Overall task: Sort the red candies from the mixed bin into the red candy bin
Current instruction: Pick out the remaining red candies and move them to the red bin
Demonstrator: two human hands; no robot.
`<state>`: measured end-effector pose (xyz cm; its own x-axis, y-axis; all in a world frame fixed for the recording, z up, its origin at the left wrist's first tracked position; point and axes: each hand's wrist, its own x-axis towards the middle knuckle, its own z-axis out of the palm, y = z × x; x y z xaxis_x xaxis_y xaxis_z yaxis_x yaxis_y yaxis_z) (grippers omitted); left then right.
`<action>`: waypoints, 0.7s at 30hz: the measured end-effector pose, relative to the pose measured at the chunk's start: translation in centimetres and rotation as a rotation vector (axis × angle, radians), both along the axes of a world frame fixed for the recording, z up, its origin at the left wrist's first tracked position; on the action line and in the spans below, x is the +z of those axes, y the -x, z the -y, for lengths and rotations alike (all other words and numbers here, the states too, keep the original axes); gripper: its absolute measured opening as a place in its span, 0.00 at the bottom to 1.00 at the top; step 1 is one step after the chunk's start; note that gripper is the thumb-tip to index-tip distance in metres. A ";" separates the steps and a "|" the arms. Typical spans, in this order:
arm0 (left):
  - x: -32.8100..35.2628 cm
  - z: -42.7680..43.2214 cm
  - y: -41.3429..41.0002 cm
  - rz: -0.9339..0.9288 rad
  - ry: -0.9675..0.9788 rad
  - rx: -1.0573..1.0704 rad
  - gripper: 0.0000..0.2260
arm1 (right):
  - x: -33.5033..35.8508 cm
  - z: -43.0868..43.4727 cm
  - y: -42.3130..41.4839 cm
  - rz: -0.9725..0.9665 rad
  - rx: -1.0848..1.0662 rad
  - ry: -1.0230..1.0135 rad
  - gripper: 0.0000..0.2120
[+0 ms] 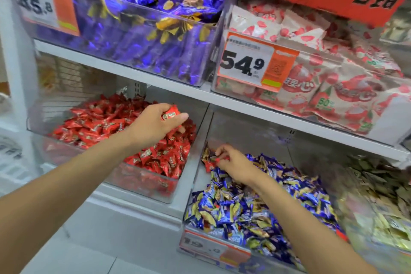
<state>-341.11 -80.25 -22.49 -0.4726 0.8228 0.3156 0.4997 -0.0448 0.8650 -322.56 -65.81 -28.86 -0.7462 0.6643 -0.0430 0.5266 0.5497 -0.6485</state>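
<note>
- Our left hand grips one red candy between the thumb and the curled fingers. It holds the candy over the heap in the red candy bin, which lies directly below the hand. The grip seems to be on one end of the wrapper only, so we judge that the candy could slip out too early. Straight below the hand this does no harm.
- To the right of this hand the clear walls of the two bins stand side by side. If we let go while the hand drifts to that side, the candy may fall between the walls or back among the mixed ones.
- Our right hand is down in the mixed bin. Its fingers are curled and pinch a second red candy at the fingertips. Blue and gold candies lie under the palm and the wrist. The fingertips are blurred, so we cannot tell if a gold wrapper is caught in the same pinch. If one is, it would end up in the wrong bin.
- Behind the right wrist, toward us, the heap reaches close to the front wall. A quick lift of the forearm could push some pieces over this wall.
- The white shelf is near above the left hand, and a high lift could knock the knuckles on it.
</note>
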 end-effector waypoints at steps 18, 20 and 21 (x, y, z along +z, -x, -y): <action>0.2 2.5 -1.1 0.073 0.297 -0.086 0.10 | 6.1 5.6 -4.7 -0.152 -0.059 -0.020 0.12; 0.1 3.4 -0.7 0.070 0.263 -0.094 0.11 | 7.7 7.5 -4.2 -0.271 -0.043 -0.018 0.12; 0.2 3.9 -0.3 0.063 0.251 -0.091 0.11 | 8.3 8.5 -3.4 -0.308 -0.015 -0.030 0.10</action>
